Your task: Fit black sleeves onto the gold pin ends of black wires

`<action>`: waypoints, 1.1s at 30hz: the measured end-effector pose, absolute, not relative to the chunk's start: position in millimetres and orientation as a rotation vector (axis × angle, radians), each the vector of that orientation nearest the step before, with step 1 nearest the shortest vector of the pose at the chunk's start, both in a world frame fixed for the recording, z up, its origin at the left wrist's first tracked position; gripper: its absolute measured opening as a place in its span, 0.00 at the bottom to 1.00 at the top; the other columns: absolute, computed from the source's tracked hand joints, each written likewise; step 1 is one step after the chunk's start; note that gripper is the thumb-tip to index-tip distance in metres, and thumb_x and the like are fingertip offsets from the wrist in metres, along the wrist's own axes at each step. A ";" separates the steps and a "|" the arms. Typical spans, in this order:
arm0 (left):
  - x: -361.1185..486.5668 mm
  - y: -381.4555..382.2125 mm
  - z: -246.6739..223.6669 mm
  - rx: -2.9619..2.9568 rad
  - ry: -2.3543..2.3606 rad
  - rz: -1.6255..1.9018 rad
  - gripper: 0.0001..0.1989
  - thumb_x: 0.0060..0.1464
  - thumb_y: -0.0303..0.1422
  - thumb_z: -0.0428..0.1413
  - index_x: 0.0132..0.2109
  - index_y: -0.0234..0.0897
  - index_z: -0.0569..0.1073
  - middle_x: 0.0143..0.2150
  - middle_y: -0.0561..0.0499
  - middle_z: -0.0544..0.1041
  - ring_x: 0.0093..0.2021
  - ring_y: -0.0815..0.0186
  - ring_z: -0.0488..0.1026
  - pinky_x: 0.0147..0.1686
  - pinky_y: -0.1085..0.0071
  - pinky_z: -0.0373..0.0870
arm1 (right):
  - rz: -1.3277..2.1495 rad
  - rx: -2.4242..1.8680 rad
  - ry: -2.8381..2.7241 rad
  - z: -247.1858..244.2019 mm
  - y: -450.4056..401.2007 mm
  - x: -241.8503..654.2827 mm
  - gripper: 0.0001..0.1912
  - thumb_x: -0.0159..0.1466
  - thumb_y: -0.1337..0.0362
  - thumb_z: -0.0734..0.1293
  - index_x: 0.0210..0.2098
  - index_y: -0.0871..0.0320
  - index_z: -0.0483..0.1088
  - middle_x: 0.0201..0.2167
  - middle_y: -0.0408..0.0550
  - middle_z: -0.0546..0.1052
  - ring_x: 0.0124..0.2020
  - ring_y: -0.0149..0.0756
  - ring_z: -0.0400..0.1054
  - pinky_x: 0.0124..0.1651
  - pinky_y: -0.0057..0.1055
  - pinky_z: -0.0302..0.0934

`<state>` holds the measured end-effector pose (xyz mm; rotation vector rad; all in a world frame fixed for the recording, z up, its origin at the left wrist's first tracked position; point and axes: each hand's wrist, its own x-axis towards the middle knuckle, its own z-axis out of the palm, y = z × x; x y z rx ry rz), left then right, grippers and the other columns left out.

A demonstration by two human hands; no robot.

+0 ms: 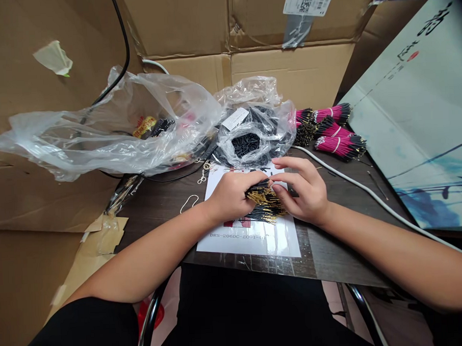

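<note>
Both my left hand (235,195) and my right hand (304,190) grip a bundle of thin black wires with gold-coloured metal ends (265,204) from either side. The bundle rests on a white printed sheet (253,241) lying on a dark table (345,254). Close by on the table lie thin rubber bands (189,203). Beyond my right hand are several bundles of pink wires with black ends (334,135). My fingers hide part of the black bundle.
A clear plastic bag of small black pieces (248,139) and a larger crumpled plastic bag (110,127) lie at the back of the table. A white cable (370,197) runs along the right side. Cardboard (288,73) walls the back and left, and a printed board (416,119) stands at right.
</note>
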<state>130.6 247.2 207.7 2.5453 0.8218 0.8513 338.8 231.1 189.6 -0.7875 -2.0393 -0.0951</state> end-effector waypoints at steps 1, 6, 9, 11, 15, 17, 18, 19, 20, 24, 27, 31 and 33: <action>130.1 247.3 208.0 2.555 0.810 0.847 0.09 0.61 0.33 0.49 0.41 0.37 0.72 0.32 0.52 0.77 0.31 0.70 0.73 0.33 0.74 0.66 | -0.089 -0.774 -2.041 190.0 231.3 339.1 0.16 0.58 0.70 0.67 0.45 0.52 0.67 0.53 0.49 0.70 0.50 0.38 0.68 0.51 0.41 0.67; 128.6 248.0 209.8 2.619 0.766 0.823 0.08 0.60 0.32 0.49 0.41 0.38 0.72 0.33 0.54 0.78 0.32 0.71 0.74 0.31 0.75 0.64 | -0.001 -0.706 -2.011 193.3 232.0 338.1 0.16 0.57 0.73 0.68 0.44 0.53 0.68 0.48 0.50 0.72 0.44 0.34 0.69 0.46 0.37 0.69; 128.5 248.2 210.7 2.692 0.771 0.785 0.06 0.57 0.32 0.51 0.38 0.38 0.72 0.30 0.55 0.77 0.30 0.70 0.74 0.29 0.75 0.63 | 0.040 -0.745 -1.935 196.0 229.7 337.6 0.14 0.56 0.73 0.67 0.42 0.55 0.69 0.46 0.51 0.73 0.46 0.37 0.70 0.47 0.40 0.68; 128.9 248.1 211.2 2.736 0.801 0.752 0.06 0.55 0.31 0.51 0.38 0.38 0.73 0.29 0.55 0.77 0.29 0.70 0.74 0.28 0.75 0.63 | 0.046 -0.768 -1.864 197.5 225.8 338.0 0.12 0.57 0.72 0.66 0.40 0.55 0.70 0.44 0.50 0.73 0.45 0.38 0.70 0.46 0.41 0.68; 130.5 248.3 211.2 2.834 0.919 0.735 0.07 0.56 0.34 0.51 0.35 0.38 0.72 0.27 0.55 0.77 0.26 0.69 0.73 0.25 0.74 0.60 | -0.007 -0.723 -1.856 199.1 215.4 339.2 0.11 0.56 0.70 0.67 0.39 0.54 0.71 0.43 0.49 0.73 0.42 0.37 0.70 0.42 0.40 0.69; 131.3 248.4 210.7 2.897 0.949 0.750 0.08 0.57 0.35 0.51 0.33 0.37 0.72 0.25 0.55 0.76 0.25 0.68 0.73 0.23 0.73 0.58 | -0.033 -0.699 -1.902 199.5 212.1 339.2 0.12 0.55 0.69 0.69 0.39 0.53 0.71 0.43 0.49 0.73 0.42 0.37 0.70 0.43 0.40 0.69; 131.6 248.4 210.4 2.923 0.953 0.756 0.09 0.58 0.36 0.51 0.33 0.37 0.72 0.25 0.54 0.76 0.25 0.68 0.72 0.23 0.73 0.57 | -0.044 -0.693 -1.924 199.5 211.3 339.1 0.13 0.54 0.69 0.69 0.39 0.53 0.71 0.43 0.48 0.73 0.42 0.37 0.70 0.44 0.40 0.70; 131.8 248.4 210.1 2.946 0.957 0.760 0.11 0.58 0.37 0.50 0.32 0.37 0.72 0.24 0.54 0.76 0.24 0.68 0.72 0.22 0.73 0.56 | -0.051 -0.692 -1.943 199.5 211.1 338.9 0.14 0.54 0.69 0.70 0.40 0.52 0.71 0.43 0.48 0.73 0.43 0.37 0.70 0.45 0.40 0.70; 132.0 248.3 209.9 2.964 0.962 0.760 0.12 0.59 0.37 0.49 0.32 0.37 0.72 0.24 0.53 0.75 0.24 0.68 0.72 0.22 0.73 0.56 | -0.058 -0.690 -1.956 199.4 211.4 338.7 0.14 0.54 0.69 0.70 0.40 0.51 0.71 0.43 0.48 0.73 0.43 0.37 0.71 0.46 0.41 0.70; 132.1 247.7 208.7 2.996 1.026 0.744 0.14 0.61 0.38 0.49 0.31 0.36 0.72 0.23 0.53 0.75 0.23 0.67 0.72 0.22 0.71 0.55 | -0.094 -0.678 -1.983 199.5 213.6 338.0 0.13 0.54 0.68 0.70 0.39 0.51 0.70 0.42 0.47 0.73 0.45 0.38 0.70 0.46 0.40 0.70; 132.2 247.6 208.3 3.010 1.078 0.691 0.10 0.58 0.36 0.51 0.32 0.37 0.72 0.24 0.53 0.75 0.24 0.66 0.73 0.21 0.70 0.54 | -0.132 -0.667 -1.997 200.7 214.2 337.9 0.14 0.53 0.69 0.70 0.39 0.52 0.70 0.41 0.47 0.72 0.44 0.38 0.70 0.45 0.40 0.71; 132.6 248.0 209.2 3.005 1.141 0.618 0.10 0.58 0.35 0.51 0.33 0.37 0.72 0.24 0.52 0.76 0.24 0.65 0.73 0.21 0.71 0.54 | -0.171 -0.665 -2.026 202.3 214.4 338.3 0.13 0.53 0.69 0.71 0.37 0.52 0.70 0.39 0.47 0.72 0.44 0.39 0.70 0.44 0.41 0.71; 132.8 247.9 209.9 3.006 1.155 0.598 0.11 0.59 0.36 0.50 0.33 0.36 0.72 0.24 0.51 0.76 0.24 0.65 0.73 0.21 0.72 0.54 | -0.172 -0.670 -2.033 202.5 214.6 338.3 0.12 0.53 0.69 0.70 0.37 0.53 0.70 0.38 0.47 0.71 0.44 0.39 0.70 0.45 0.41 0.71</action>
